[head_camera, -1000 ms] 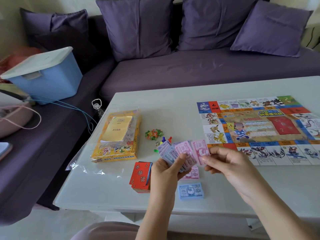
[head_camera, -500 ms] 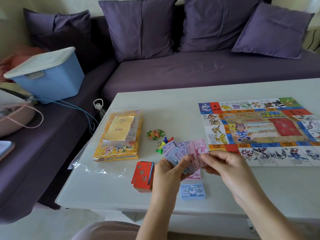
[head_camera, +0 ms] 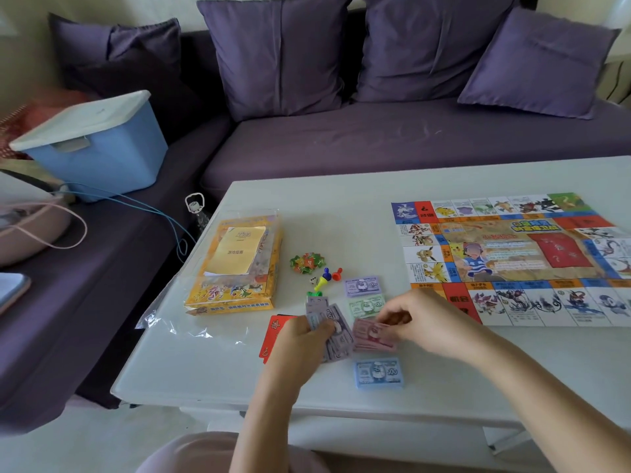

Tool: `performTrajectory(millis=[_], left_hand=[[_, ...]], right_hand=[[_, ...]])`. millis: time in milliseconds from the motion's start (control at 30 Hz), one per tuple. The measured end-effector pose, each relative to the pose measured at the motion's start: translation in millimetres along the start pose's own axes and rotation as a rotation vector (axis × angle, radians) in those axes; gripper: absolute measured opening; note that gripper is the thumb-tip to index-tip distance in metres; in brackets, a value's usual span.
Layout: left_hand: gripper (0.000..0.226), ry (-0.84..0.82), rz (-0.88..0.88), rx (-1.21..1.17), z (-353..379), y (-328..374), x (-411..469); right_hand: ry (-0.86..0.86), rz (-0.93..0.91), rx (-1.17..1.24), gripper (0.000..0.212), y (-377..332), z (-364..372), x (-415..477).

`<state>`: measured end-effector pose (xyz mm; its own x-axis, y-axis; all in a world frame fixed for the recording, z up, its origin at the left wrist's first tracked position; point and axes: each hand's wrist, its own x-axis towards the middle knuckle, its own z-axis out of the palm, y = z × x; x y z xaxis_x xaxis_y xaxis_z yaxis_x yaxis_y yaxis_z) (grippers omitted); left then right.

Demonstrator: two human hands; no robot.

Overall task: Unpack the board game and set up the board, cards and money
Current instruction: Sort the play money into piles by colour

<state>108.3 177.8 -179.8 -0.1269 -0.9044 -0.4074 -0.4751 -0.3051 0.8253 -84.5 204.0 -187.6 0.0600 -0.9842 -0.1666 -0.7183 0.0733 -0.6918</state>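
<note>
Banknotes (head_camera: 336, 339) fanned in left hand (head_camera: 300, 341) grip; right hand (head_camera: 423, 320) pinches pink notes (head_camera: 370, 337) on table (head_camera: 341, 213), just beside them.

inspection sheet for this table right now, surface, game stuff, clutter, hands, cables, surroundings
surface: white table, flat, partly covered
job's things: game board laid flat at right; money in purple pile, green pile, pink pile, blue pile; red cards partly behind left hand; pawns and die loose
clutter: game box in plastic bag
grippers: left hand grips fan of notes; right hand pinches pink pile
cables: blue cable on sofa, off the table
surroundings: purple sofa, cushions, blue bin
</note>
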Motion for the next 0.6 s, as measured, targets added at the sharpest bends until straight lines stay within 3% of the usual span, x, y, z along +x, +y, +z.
performTrajectory(millis=[200, 400, 600], left_hand=[[0.027, -0.044, -0.034, 0.024, 0, 3, -1], [0.024, -0.063, -0.058, -0.001, 0, 5, -1], [0.025, -0.061, -0.068, -0.001, 0, 6, -1]], right_hand=[[0.05, -0.054, -0.195, 0.021, -3, 1, 4], [-0.063, -0.122, -0.38, 0.04, -4, 4, 9], [-0.042, -0.131, -0.394, 0.041, -2, 5, 12]])
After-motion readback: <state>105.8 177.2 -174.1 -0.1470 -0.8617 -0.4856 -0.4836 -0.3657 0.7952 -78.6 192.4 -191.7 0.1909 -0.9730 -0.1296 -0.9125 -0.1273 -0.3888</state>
